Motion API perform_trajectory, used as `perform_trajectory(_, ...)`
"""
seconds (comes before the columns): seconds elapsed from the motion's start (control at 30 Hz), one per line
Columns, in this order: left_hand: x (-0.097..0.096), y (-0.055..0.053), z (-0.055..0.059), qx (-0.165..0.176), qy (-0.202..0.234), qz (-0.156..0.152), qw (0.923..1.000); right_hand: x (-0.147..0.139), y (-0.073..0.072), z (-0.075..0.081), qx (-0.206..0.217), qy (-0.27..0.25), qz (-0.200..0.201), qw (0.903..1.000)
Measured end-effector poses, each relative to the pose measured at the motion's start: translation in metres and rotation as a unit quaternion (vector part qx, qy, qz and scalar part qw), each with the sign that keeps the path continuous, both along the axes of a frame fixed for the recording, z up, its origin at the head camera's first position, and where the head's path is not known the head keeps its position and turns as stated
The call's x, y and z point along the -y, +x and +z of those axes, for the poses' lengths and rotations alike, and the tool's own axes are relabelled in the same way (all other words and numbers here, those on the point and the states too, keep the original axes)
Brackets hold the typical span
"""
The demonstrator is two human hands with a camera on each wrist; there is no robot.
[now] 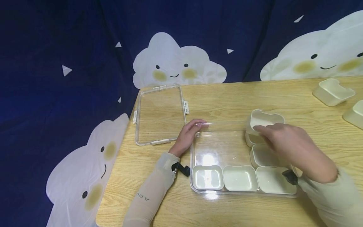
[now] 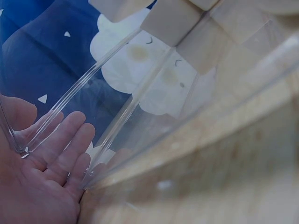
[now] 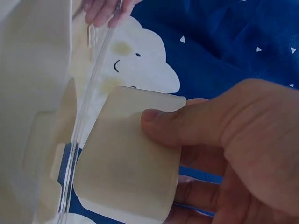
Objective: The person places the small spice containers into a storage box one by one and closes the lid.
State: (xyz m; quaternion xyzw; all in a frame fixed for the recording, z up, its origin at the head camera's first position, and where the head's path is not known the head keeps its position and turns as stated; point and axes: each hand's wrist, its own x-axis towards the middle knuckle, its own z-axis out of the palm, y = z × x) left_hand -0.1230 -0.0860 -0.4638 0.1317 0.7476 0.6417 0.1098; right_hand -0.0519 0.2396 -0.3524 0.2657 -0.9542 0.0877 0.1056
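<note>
My right hand (image 1: 286, 138) pinches a small cream plastic bin (image 1: 266, 118) at the far right corner of a clear plastic box (image 1: 215, 148). In the right wrist view, the thumb presses one face of the bin (image 3: 126, 158) and the fingers lie behind it. The held bin is above another cream bin (image 1: 253, 139) in the box, which it partly hides. Three cream bins line the box's near side, the middle one (image 1: 240, 178) among them, and one more (image 1: 265, 156) stands on the right side. My left hand (image 1: 187, 134) touches the box's far left corner, fingers extended (image 2: 70, 144).
A clear lid (image 1: 161, 116) with white clips lies on the wooden table (image 1: 127, 176) beyond the left hand. Two more cream bins stand at the far right, one notched (image 1: 333, 91), the other (image 1: 354, 115) cut off by the frame. A dark blue cloud-patterned cloth (image 1: 85, 37) hangs behind the table.
</note>
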Motion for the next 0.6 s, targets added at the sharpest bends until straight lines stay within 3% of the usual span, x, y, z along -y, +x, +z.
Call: perform_trajectory(0.6, 0.001, 0.000, -0.002, 0.005, 0.004, -0.003, 1.0000, 0.024, 0.004, -0.012, -0.021, -0.021, 0.051, 0.9983)
